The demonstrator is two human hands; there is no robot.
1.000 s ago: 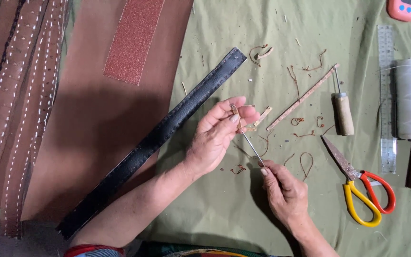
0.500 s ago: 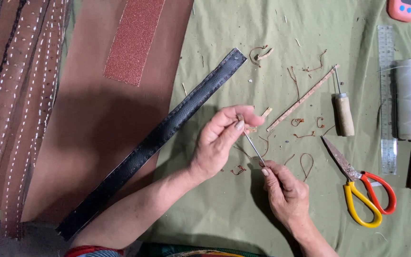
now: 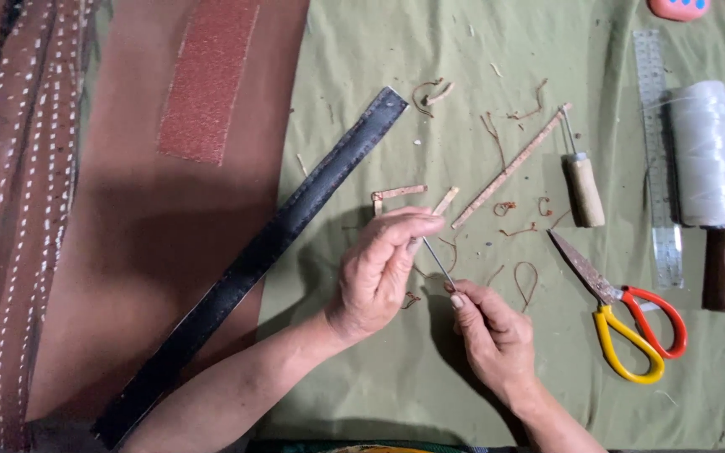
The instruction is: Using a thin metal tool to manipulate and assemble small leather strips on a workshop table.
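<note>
Thin steel needle [image 3: 440, 262] pinched between both hands: right hand [image 3: 494, 334] gripping lower end, left hand [image 3: 377, 270] closed at tip. Threading step, apparently; steady alignment needed next. Black leather strap [image 3: 255, 260] just left of left hand; red-and-yellow scissors [image 3: 623, 312] right of right hand.

Both hands' fingers [image 3: 417, 228] pinch a needle [image 3: 439, 262].

Two bare forearms in view, no sleeves, gloves, watch or rings visible. Left hand [image 3: 377, 273]: short nails, knuckles creased. Right hand [image 3: 494, 335]: short pale nails, thumbnail clearly visible. Sliver of green and yellow-orange fabric at the bottom edge, probably clothing; too little showing to tell.
</note>
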